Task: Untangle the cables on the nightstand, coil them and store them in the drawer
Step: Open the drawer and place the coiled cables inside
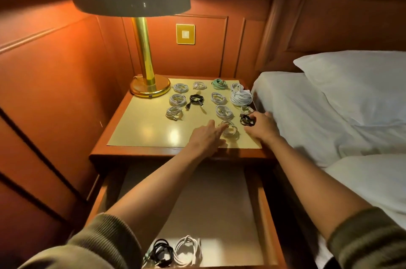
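Several coiled cables lie in rows on the nightstand top (pixel 140 134), most white, one black (pixel 196 99), one green (pixel 219 83), one large white bundle (pixel 241 97). My left hand (pixel 206 136) reaches flat over the front edge, its fingertips touching a white coil (pixel 230 130). My right hand (pixel 262 127) curls its fingers round a small black coil (pixel 246 120) at the right edge. The drawer (pixel 267 213) below stands pulled out, with a black coil (pixel 162 251) and a white coil (pixel 188 250) at its front.
A brass lamp (pixel 150 86) with a grey shade stands at the nightstand's back left corner. A bed with white sheets and a pillow (pixel 356 84) borders the right side. Wood-panelled walls close in the left and back, with a wall switch (pixel 185 34).
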Tool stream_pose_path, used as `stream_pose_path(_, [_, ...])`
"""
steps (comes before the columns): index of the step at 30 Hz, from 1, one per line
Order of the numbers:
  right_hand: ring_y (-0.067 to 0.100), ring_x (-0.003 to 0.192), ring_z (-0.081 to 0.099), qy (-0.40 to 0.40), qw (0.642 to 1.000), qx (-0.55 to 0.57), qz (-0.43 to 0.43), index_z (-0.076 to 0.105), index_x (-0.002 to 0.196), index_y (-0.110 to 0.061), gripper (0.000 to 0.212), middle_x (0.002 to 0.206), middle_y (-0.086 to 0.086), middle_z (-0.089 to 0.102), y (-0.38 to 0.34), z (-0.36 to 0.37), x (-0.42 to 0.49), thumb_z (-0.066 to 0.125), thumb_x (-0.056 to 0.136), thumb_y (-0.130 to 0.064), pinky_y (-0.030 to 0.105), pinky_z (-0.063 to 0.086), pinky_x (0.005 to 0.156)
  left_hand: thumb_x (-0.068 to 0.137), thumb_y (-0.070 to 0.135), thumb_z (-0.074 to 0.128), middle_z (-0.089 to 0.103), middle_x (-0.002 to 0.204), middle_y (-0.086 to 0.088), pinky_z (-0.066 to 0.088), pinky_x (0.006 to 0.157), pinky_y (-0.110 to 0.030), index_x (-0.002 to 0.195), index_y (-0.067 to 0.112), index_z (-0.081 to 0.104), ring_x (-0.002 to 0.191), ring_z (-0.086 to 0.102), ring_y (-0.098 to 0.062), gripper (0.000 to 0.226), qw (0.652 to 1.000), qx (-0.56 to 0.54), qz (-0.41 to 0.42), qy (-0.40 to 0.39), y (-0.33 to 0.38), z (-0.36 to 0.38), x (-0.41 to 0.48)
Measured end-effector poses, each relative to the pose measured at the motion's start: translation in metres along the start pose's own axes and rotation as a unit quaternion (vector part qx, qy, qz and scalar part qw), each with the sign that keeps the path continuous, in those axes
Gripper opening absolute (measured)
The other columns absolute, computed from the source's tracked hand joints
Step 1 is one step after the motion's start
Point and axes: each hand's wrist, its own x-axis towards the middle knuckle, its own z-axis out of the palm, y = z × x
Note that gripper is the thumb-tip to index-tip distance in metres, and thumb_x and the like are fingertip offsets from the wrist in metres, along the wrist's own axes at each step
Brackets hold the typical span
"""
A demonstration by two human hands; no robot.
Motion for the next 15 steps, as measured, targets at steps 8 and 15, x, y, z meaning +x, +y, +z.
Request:
stream_pose_path(8, [0.034, 0.115, 0.055, 0.025, 0.998, -0.027, -0.042, 0.065, 0.124, -0.019, 0.029, 0.125, 0.011, 0.049, 0.005, 0.01, 0.006, 0.064, 0.096, -0.025, 0.042, 0.05, 0.092, 0.104, 0.038, 0.044, 0.06, 0.11, -0.012, 0.042, 0.064, -0.034, 0.122, 0.013, 0.052, 0.089, 0.063, -0.03, 0.032, 1.0, 0.023, 0.008, -0.01, 0.006, -0.004, 0.02])
stream_pose_path(15, [0.018, 0.101, 0.056, 0.003, 0.99, -0.005, -0.138, 0.069, 0.111, -0.022, 0.019, 0.112, -0.001, 0.046, 0.017, -0.019, -0.092, 0.069, 0.093, -0.025, 0.033, 0.052, 0.093, 0.101, 0.033, 0.051, 0.057, 0.113, -0.005, 0.052, 0.065, -0.035, 0.137, 0.017, 0.043, 0.088, 0.065, -0.026, 0.04, 0.989, 0.028, 0.145, 0.026, -0.001, -0.019, -0.07])
